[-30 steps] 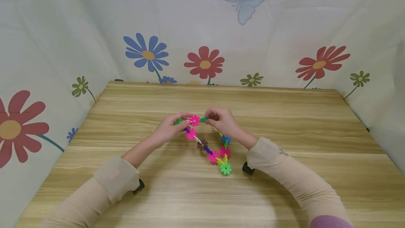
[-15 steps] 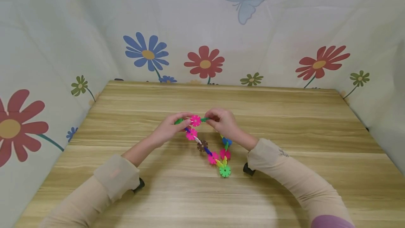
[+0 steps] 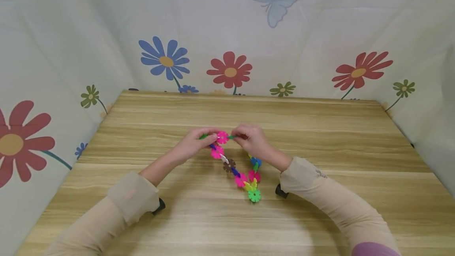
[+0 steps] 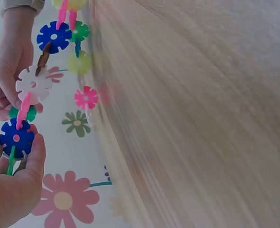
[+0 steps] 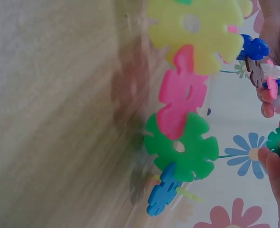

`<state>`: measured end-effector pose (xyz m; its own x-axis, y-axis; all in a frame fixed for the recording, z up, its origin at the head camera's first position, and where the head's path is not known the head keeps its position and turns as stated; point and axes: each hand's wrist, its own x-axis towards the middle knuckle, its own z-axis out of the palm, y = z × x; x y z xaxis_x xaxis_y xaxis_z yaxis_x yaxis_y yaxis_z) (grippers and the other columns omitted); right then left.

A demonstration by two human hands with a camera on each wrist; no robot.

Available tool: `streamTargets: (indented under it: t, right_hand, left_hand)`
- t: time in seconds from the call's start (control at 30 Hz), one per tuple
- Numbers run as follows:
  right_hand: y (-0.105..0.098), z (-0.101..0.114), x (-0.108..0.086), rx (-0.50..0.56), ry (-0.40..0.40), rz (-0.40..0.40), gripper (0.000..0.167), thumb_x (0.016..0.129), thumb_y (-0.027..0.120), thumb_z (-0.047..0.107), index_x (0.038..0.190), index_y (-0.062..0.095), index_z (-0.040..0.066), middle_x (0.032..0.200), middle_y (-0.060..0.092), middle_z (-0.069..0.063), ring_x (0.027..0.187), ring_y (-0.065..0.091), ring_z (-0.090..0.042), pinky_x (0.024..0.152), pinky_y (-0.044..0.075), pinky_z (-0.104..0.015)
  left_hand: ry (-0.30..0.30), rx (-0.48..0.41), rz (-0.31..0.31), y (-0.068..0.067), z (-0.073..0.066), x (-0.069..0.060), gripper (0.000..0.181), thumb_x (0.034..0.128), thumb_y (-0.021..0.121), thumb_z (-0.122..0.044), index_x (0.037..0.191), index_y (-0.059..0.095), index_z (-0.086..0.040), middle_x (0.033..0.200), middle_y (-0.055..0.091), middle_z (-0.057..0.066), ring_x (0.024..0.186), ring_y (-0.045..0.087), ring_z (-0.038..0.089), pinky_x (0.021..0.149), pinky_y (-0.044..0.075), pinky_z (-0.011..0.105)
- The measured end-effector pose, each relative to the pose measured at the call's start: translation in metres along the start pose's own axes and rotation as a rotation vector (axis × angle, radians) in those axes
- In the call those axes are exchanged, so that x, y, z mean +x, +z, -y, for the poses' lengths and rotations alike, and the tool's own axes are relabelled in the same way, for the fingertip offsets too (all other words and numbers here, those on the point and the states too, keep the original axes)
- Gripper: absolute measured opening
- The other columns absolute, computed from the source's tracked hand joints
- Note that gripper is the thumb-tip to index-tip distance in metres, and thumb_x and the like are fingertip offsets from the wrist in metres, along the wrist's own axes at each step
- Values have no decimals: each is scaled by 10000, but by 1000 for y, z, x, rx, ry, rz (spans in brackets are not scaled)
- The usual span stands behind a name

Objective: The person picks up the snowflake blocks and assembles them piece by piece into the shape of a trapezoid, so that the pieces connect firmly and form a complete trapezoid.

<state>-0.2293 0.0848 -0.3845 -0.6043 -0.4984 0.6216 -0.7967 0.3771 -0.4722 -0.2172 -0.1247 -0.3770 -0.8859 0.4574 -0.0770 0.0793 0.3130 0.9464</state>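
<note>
A chain of slotted plastic flower discs in several colours hangs in a loop between both hands. In the head view my left hand (image 3: 192, 143) pinches the chain beside a pink disc (image 3: 222, 137); the left wrist view shows a blue disc (image 4: 16, 138) at its fingertips. My right hand (image 3: 253, 139) pinches a green disc (image 5: 278, 140), which meets the pink disc's edge. Below hang a brown disc (image 3: 229, 165) and, lowest, a bright green disc (image 3: 254, 195). Part of the chain is hidden behind the right hand.
A wood-grain table (image 3: 160, 110) lies under the hands. Behind and at the sides hangs a white curtain (image 3: 213, 19) printed with flowers and a butterfly. Dark wrist cameras show under both cuffs.
Both hands have shifted slightly toward the person and to the right. The low end of the loop has sunk a little nearer the person. Both grips stay on the chain.
</note>
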Motion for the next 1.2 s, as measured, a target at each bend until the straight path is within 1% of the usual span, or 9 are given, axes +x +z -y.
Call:
streamTargets:
  t: [0.13, 0.23, 0.43, 0.67, 0.8, 0.9, 1.0, 1.1, 1.2]
  right_hand:
    - [-1, 0, -2, 7, -14, -27, 83, 737, 627, -82, 743, 652, -3, 701, 631, -91, 586, 505, -100, 515, 434, -167]
    - [-2, 1, -3, 2, -34, -46, 94, 728, 626, -94, 734, 653, -5, 685, 626, -79, 572, 503, -92, 506, 432, -160]
    - [-3, 1, -4, -42, -97, -69, 107, 707, 638, -108, 718, 652, -2, 646, 604, -69, 540, 497, -86, 488, 426, -149]
    - [-3, 4, -3, -118, -182, -101, 106, 688, 654, -107, 697, 645, -2, 618, 590, -62, 513, 498, -90, 472, 420, -151]
    - [-3, 7, -2, -164, -205, -99, 99, 687, 662, -97, 696, 649, 0, 622, 598, -64, 524, 521, -114, 482, 441, -175]
    - [-4, 8, -2, -176, -186, -81, 84, 698, 665, -81, 710, 652, 0, 642, 610, -67, 547, 539, -122, 503, 459, -185]
    - [-5, 8, -2, -159, -133, -46, 63, 719, 660, -60, 733, 654, 1, 671, 619, -71, 573, 545, -115, 523, 462, -175]
    - [-6, 7, -2, -135, -83, -9, 55, 734, 653, -49, 750, 655, 3, 690, 617, -69, 590, 548, -107, 535, 460, -153]
    - [-6, 6, -2, -121, -61, 20, 60, 735, 655, -45, 754, 655, 12, 701, 618, -64, 611, 564, -107, 552, 468, -143]
  left_hand:
    - [-12, -9, 3, 1, -3, 1, 366, 924, 451, -261, 1237, 503, -79, 1111, 594, 124, 953, 590, 183, 846, 486, 322]
    - [-7, -15, 14, 2, -5, 1, 373, 927, 444, -251, 1241, 494, -56, 1116, 589, 143, 943, 592, 180, 848, 484, 341]
    - [7, -22, 32, 3, -8, -1, 379, 932, 432, -239, 1249, 482, -36, 1127, 577, 166, 933, 592, 176, 824, 496, 320]
    - [19, -20, 6, 7, -9, -2, 356, 932, 437, -212, 1234, 497, -32, 1123, 586, 154, 940, 594, 184, 812, 501, 294]
    - [36, 17, -13, 10, -8, -2, 355, 927, 444, -218, 1231, 506, -44, 1138, 589, 138, 961, 598, 197, 801, 504, 274]
    - [43, 42, -25, 10, -8, -2, 359, 926, 448, -228, 1234, 505, -52, 1128, 594, 138, 960, 601, 207, 799, 506, 284]
    - [28, 48, -29, 9, -6, -1, 370, 920, 461, -256, 1235, 506, -68, 1117, 597, 133, 963, 600, 210, 819, 500, 324]
    - [1, 46, -14, 7, -4, 1, 388, 907, 484, -293, 1237, 508, -92, 1129, 590, 127, 991, 587, 219, 837, 489, 374]
    - [-17, 48, 10, 4, -3, 2, 391, 893, 511, -304, 1230, 514, -104, 1135, 581, 127, 1013, 570, 242, 829, 489, 398]
